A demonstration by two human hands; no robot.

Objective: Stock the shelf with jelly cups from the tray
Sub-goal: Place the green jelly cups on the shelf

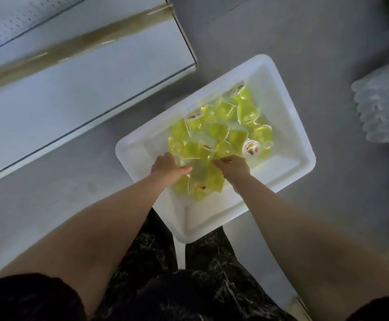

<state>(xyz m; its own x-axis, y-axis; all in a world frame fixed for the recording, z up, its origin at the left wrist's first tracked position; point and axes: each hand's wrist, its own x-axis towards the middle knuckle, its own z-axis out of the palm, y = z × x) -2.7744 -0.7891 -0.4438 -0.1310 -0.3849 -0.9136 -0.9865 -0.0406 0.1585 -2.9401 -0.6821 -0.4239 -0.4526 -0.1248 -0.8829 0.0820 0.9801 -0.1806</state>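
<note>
No word, brand or number can be read. The only print is on the lids of the jelly cups (221, 135) in the tray (293, 112), and all of it is blurred. 1 white lid (250, 147) faces up near the tray's right wall, with a small red oval mark and a yellowish picture but no legible letters. A tilted lid (237, 89) at the tray's far end and another lid (200, 186) at its near end show only dark and yellow smudges.

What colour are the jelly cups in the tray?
Translucent yellow-green jelly cups, in a white tray; head view.
</note>
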